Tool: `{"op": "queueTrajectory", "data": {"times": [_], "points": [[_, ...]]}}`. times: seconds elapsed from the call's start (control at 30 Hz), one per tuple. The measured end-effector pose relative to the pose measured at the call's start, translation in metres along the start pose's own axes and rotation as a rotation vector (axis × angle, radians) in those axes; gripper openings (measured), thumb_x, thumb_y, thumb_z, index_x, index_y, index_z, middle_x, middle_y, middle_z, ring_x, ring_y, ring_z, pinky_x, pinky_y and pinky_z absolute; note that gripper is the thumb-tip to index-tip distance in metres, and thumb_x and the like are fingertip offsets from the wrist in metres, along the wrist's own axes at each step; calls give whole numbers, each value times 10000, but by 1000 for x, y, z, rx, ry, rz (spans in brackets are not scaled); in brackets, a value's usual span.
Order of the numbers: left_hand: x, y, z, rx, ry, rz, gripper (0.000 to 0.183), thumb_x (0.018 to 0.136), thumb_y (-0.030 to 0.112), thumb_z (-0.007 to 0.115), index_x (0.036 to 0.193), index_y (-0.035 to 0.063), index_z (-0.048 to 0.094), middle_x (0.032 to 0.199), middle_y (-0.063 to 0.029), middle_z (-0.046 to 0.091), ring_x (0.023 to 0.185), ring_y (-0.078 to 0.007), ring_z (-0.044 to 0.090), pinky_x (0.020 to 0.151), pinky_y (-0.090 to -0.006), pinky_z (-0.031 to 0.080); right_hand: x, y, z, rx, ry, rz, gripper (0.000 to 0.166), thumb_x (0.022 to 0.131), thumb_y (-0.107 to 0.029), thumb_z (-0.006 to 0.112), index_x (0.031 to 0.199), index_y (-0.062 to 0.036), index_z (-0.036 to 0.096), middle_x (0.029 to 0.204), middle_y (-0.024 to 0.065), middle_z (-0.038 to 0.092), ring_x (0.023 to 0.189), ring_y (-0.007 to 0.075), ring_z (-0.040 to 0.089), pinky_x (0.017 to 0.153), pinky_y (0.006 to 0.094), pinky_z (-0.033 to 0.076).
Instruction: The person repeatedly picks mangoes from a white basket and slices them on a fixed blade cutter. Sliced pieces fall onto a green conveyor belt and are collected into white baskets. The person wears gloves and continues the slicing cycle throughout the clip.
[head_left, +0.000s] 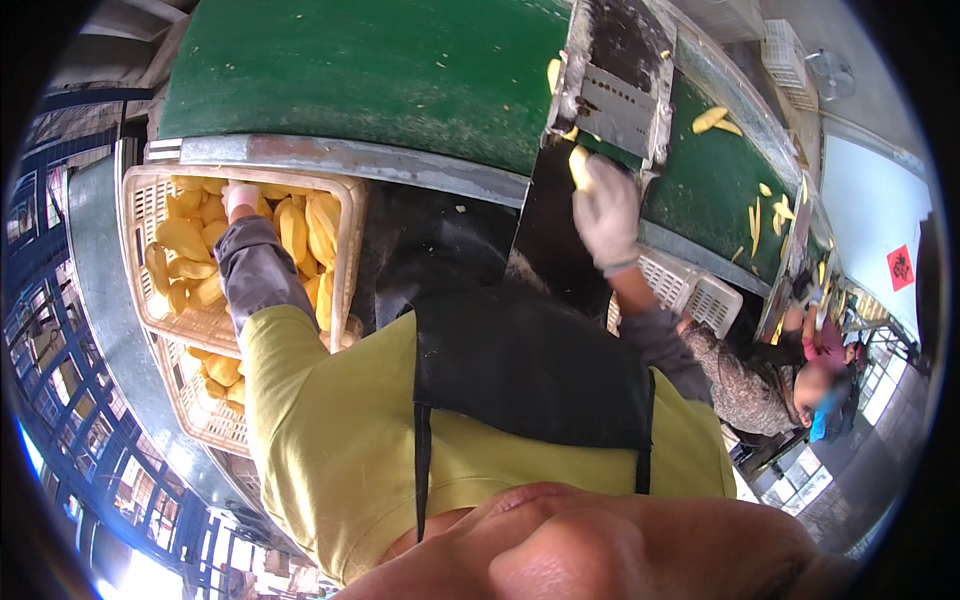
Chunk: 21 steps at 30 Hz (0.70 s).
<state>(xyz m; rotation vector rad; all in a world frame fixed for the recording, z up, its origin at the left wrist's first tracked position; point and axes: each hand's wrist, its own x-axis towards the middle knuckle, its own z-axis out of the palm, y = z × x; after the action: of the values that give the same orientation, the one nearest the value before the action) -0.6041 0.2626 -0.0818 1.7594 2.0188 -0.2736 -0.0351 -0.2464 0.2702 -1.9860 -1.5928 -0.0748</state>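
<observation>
My left hand (241, 196), in a pale glove, reaches into a plastic basket (345, 255) of peeled yellow fruit (184, 238) that look like mangoes. Its fingers are small in view and partly hidden among the fruit, so any grip is unclear. My right hand (606, 214), in a whitish glove, holds a yellow fruit piece (580, 166) over a dark sloping board (551, 217). Just beyond it, a metal plate with rows of slots (615, 109) sits in a worn frame. Another yellow piece (554, 75) lies against the frame's left side.
A green belt surface (360, 67) with a metal edge (337, 157) runs across the front. Yellow slices (709, 120) lie on its right part. A second fruit basket (202, 416) is at my left, a white basket (712, 304) at right. Co-workers (750, 386) sit farther right.
</observation>
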Motion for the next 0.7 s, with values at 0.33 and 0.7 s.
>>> {"op": "queueTrajectory", "data": {"times": [0.33, 0.7], "points": [[-54, 48, -60, 307, 60, 193, 385, 1014, 259, 686, 1317, 23, 714, 1274, -227, 775, 1232, -403, 719, 1029, -503, 564, 58, -36, 72, 75, 53, -23, 411, 881, -123, 795, 1285, -61, 752, 1289, 168, 735, 1149, 402, 713, 989, 507, 589], [-294, 83, -236, -1272, 271, 585, 209, 1122, 100, 633, 1302, -1, 663, 1275, -162, 745, 1175, -277, 721, 1065, -425, 590, 1, -61, 38, 528, 21, 171, 394, 981, -100, 756, 1369, -37, 735, 1393, 156, 725, 1299, 350, 678, 1144, 448, 529]]}}
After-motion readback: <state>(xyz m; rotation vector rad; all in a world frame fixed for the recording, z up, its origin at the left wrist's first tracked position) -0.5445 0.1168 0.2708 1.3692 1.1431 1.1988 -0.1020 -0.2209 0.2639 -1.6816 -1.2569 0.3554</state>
